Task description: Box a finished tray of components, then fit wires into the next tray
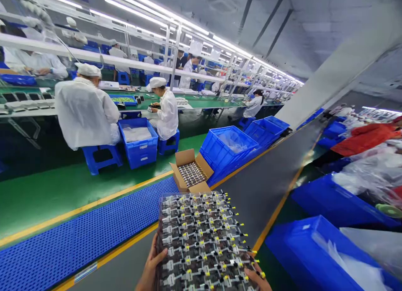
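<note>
Between my hands is a clear plastic tray (160, 236) filled with rows of small white, black and yellow-tipped parts (201, 240). My left hand (152, 261) grips its left edge, thumb on top and fingers underneath. On the right edge, my right hand (256, 276) is closed on the tray, partly cut off by the bottom of the view. Just beyond the tray stands an open cardboard box (185, 158) holding similar rows of parts. What kind of parts these are I cannot make out.
Blue perforated matting (94, 236) runs along the left of the grey walkway (245, 199). Large blue bins (226, 144) stand behind the box, and more blue bins (301, 240) line the right. People in white work at a green bench (194, 102), seated on blue stools (100, 155).
</note>
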A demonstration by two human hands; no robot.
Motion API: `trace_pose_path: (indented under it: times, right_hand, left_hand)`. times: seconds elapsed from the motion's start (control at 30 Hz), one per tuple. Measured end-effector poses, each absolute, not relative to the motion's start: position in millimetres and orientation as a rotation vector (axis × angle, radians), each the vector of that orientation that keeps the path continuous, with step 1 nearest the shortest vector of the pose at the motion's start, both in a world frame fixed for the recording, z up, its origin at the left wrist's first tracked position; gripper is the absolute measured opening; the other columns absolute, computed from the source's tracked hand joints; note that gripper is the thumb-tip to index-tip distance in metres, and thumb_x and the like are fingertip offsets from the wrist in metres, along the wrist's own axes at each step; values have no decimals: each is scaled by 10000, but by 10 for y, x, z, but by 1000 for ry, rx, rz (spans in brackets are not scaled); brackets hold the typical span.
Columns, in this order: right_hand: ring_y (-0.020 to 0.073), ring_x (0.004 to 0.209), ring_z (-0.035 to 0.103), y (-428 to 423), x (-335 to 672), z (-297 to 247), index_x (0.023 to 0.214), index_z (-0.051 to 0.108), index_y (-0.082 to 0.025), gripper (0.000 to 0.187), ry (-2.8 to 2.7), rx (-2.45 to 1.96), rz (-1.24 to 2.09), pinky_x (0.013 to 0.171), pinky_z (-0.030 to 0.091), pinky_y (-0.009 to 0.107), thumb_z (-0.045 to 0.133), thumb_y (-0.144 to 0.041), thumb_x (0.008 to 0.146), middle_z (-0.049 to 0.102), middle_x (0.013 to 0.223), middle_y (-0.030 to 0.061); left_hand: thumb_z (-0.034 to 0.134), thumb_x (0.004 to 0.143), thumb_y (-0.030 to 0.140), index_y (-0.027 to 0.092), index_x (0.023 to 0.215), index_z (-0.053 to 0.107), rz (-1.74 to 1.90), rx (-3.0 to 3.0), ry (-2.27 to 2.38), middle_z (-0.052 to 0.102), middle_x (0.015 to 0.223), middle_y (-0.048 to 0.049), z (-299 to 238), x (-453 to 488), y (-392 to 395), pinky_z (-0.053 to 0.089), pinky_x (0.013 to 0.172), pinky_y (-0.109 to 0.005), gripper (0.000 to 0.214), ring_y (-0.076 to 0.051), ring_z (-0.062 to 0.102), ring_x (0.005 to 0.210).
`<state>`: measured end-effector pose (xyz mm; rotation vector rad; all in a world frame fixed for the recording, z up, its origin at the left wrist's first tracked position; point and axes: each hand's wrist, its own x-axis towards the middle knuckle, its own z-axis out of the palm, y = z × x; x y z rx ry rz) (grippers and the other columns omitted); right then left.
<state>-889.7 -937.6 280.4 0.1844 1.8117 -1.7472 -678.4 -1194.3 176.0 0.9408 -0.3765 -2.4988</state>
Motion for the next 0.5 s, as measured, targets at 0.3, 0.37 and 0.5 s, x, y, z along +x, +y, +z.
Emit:
trace_pose_path:
  times: [0.3, 0.37, 0.5]
  right_hand:
    - [390, 1022, 730, -10366, -11206, 2248, 1212, 742, -264, 756, 1654, 195, -1678, 927, 577, 510, 886, -473, 500, 796, 1008, 80]
    - [380, 1010, 736, -10526, -11781, 1917, 1173, 753, -268, 719, 1608, 219, -1645, 939, 576, 505, 903, -448, 494, 797, 995, 65]
    - [382, 1008, 738, -10858, -12895, 1141, 1085, 770, -285, 593, 1634, 241, -1557, 932, 580, 522, 907, -430, 527, 798, 999, 58]
  left_hand:
    - [890, 671, 204, 393, 1583, 236, -2511, 892, -481, 677, 1350, -92, 1218, -8949, -12958, 524, 1044, -412, 1138, -333, 668, 1207]
    - [907, 622, 178, 358, 1574, 226, -2486, 937, -484, 711, 1270, -111, 968, -9425, -13136, 560, 973, -421, 1184, -345, 706, 1122]
    - [897, 523, 100, 358, 1488, 312, -2379, 1064, -434, 745, 1148, -88, 316, -10348, -13475, 600, 834, -413, 1158, -346, 747, 977]
